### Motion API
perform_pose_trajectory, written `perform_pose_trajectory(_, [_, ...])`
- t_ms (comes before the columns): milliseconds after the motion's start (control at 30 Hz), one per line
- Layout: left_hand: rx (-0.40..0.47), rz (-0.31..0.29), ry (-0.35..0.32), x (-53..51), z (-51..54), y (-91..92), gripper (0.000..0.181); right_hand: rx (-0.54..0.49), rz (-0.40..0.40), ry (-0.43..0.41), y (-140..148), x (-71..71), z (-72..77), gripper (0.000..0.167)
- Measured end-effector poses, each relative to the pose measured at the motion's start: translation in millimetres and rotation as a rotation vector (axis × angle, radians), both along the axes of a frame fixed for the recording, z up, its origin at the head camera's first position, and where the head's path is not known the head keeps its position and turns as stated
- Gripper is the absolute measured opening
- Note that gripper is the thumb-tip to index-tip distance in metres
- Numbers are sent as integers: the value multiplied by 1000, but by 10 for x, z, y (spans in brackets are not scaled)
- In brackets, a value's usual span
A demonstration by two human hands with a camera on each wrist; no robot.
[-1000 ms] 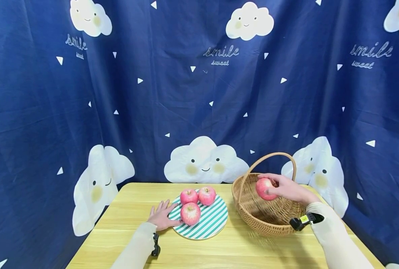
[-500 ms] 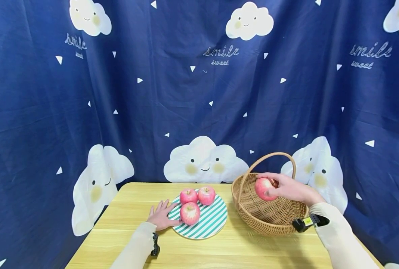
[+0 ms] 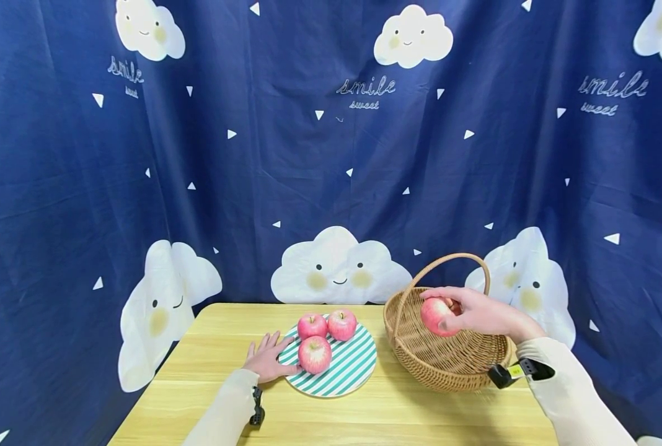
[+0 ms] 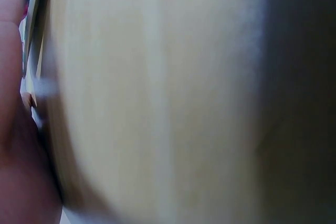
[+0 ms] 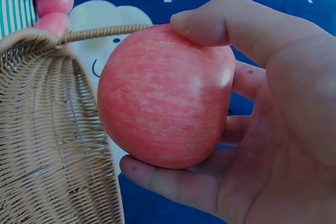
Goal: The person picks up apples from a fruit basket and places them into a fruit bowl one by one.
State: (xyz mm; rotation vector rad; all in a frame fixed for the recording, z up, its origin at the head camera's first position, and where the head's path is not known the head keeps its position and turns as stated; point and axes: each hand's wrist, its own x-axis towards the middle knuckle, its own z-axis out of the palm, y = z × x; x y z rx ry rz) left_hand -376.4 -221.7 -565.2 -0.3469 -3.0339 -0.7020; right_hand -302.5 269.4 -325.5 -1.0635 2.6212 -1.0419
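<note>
My right hand (image 3: 484,314) grips a red apple (image 3: 438,316) over the opening of a wicker basket (image 3: 442,381) with a tall arched handle. In the right wrist view, thumb and fingers wrap around that apple (image 5: 165,98), its smooth side towards the camera. My left hand (image 3: 269,360) rests at the left rim of a round, green-and-white striped board (image 3: 353,371), fingers spread and thumb beside the nearest apple (image 3: 315,355). Behind that one sit two more apples, one left (image 3: 312,326) and one right (image 3: 342,325). The left wrist view catches just a strip of hand (image 4: 21,145) against blurred wood.
A light wooden table (image 3: 331,424) carries the board in the middle and the basket on the right. Dark blue curtain (image 3: 297,155) with clouds and triangles surrounds its back and sides. The basket handle (image 3: 448,257) arches up just behind my right hand.
My right hand and its apple have drifted very slightly left over the basket, while that wrist has swung a little right. My left hand and the three apples on the board stay put.
</note>
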Motion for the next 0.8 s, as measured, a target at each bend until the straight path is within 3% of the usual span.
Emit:
perform_pose_trajectory(300, [4, -1, -9, 36, 39, 12, 101, 48, -12, 38, -150, 151, 129, 59])
perform_pose_trajectory(567, [12, -1, -15, 53, 54, 19, 101, 86, 23, 87, -268, 180, 215, 57])
perform_pose_trajectory(800, [12, 1, 6, 26, 6, 5, 102, 145, 40, 149, -401, 196, 299, 56])
